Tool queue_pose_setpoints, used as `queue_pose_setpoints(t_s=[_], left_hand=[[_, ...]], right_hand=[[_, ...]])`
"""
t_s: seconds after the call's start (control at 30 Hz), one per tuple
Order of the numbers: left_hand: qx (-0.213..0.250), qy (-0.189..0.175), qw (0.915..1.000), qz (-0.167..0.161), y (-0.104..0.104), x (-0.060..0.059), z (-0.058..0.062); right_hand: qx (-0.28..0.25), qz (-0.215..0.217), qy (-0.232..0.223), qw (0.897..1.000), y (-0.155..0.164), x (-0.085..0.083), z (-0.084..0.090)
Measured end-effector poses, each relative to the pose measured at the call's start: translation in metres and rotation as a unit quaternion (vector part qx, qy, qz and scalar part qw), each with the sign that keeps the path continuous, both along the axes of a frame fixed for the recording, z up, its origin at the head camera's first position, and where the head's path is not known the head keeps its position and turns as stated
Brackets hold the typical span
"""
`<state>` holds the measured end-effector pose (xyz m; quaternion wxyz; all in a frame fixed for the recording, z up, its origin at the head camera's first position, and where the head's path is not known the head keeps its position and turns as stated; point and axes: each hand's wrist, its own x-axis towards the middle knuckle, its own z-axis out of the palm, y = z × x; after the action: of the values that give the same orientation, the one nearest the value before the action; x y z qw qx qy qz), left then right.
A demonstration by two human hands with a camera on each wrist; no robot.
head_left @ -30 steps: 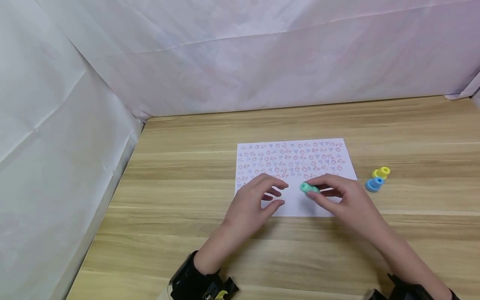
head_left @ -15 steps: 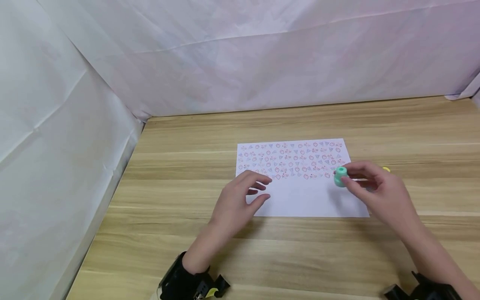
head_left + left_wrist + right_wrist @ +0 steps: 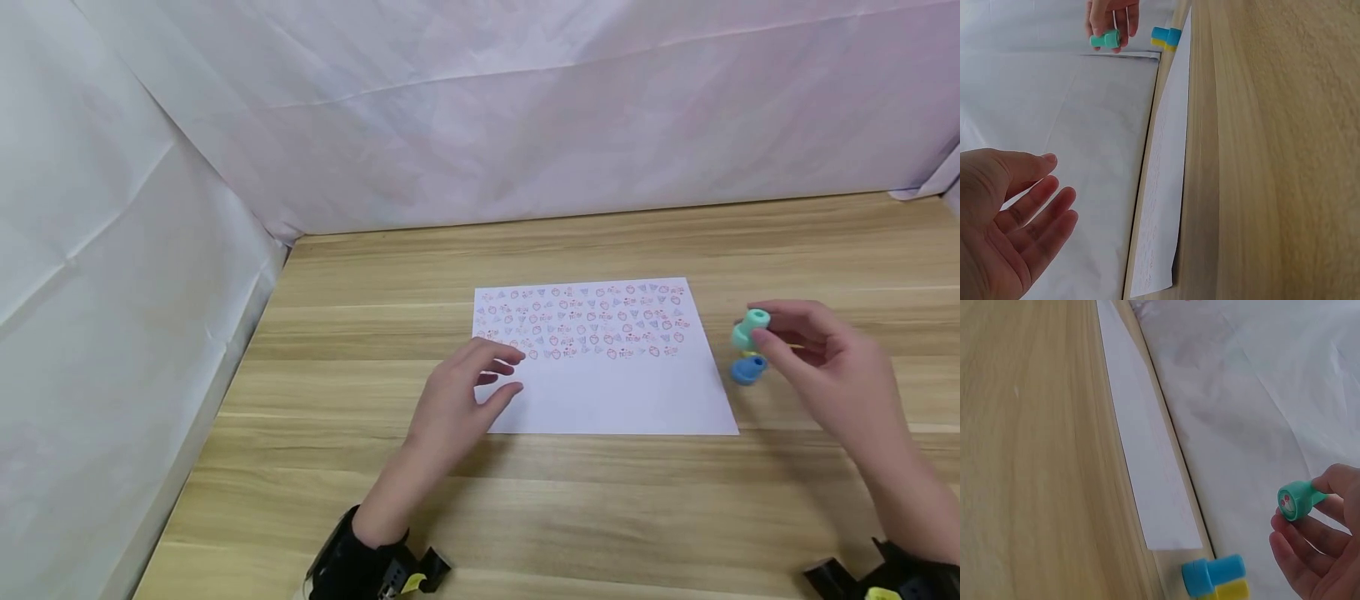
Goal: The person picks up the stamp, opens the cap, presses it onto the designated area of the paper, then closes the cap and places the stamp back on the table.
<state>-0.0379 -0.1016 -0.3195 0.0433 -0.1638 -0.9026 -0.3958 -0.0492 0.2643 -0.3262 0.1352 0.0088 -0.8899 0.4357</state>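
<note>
My right hand (image 3: 813, 354) pinches a small green stamp (image 3: 750, 327) in its fingertips, held in the air just above a blue stamp (image 3: 748, 369) and a yellow stamp (image 3: 1232, 590) that stand on the wooden table right of the paper. The right wrist view shows the green stamp (image 3: 1297, 499) with its printed face turned outward, above the blue stamp (image 3: 1210, 575). A white sheet of paper (image 3: 607, 392) carries rows of small red and blue stamped marks on its far half. My left hand (image 3: 468, 387) hovers with relaxed fingers over the sheet's near left corner, holding nothing.
The wooden table (image 3: 525, 517) is walled by white cloth (image 3: 450, 117) at the back and on the left. In the left wrist view the green stamp (image 3: 1105, 40) and the blue stamp (image 3: 1161, 34) lie far beyond the paper (image 3: 1163, 169).
My right hand has carried the green stamp from the middle of the paper rightward, off the sheet, to above the blue and yellow stamps. My left hand has drifted a little left.
</note>
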Motion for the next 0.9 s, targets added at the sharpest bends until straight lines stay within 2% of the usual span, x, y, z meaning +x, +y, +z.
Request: queue_pose_setpoints(t_s=[0.6, 0.9], left_hand=[[0.005, 0.004, 1.0000, 0.008, -0.003, 0.000, -0.002], [0.003, 0.002, 0.9999, 0.010, -0.003, 0.000, -0.002]], right_hand=[[0.033, -0.072, -0.025, 0.997, 0.037, -0.005, -0.009], [0.037, -0.079, -0.038, 0.995, 0.049, -0.008, -0.016]])
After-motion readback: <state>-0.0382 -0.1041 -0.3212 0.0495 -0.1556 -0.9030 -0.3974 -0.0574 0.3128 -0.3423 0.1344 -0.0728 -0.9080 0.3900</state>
